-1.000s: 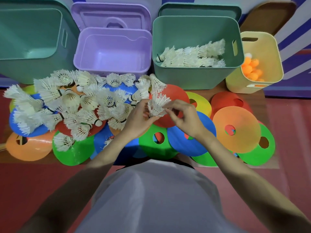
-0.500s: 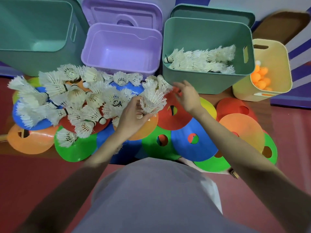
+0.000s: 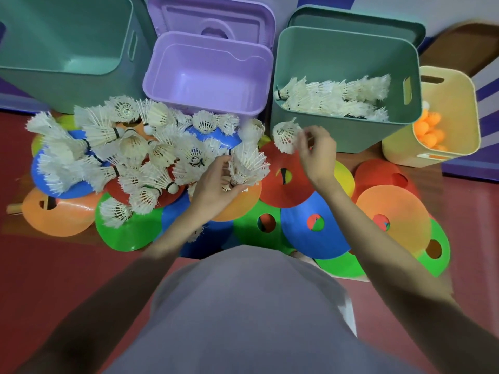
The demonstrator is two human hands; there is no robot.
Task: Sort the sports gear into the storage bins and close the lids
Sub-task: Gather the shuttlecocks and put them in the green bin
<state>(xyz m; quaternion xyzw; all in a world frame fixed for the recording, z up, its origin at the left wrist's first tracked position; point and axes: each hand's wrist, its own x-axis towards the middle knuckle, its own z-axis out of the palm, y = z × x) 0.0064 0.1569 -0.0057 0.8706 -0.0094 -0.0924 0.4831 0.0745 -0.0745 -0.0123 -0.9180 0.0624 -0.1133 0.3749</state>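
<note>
Head view, left hand [image 3: 216,184] grips stacked shuttlecocks [image 3: 247,166], right hand [image 3: 316,152] pinches one shuttlecock [image 3: 285,136] near green bin [image 3: 345,136]

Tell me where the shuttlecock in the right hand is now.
In the head view, the shuttlecock is pinched by the right hand above a red cone, just before the green bin holding shuttlecocks.

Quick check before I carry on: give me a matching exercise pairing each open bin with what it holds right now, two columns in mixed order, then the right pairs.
Column one:
1. purple bin
2. green bin on the right
3. yellow bin
4. green bin on the left

Column two:
A. orange balls
B. nothing in view, lid propped behind it
C. white shuttlecocks
D. nothing in view, partly out of frame

Pairs: 1-B, 2-C, 3-A, 4-D
</note>
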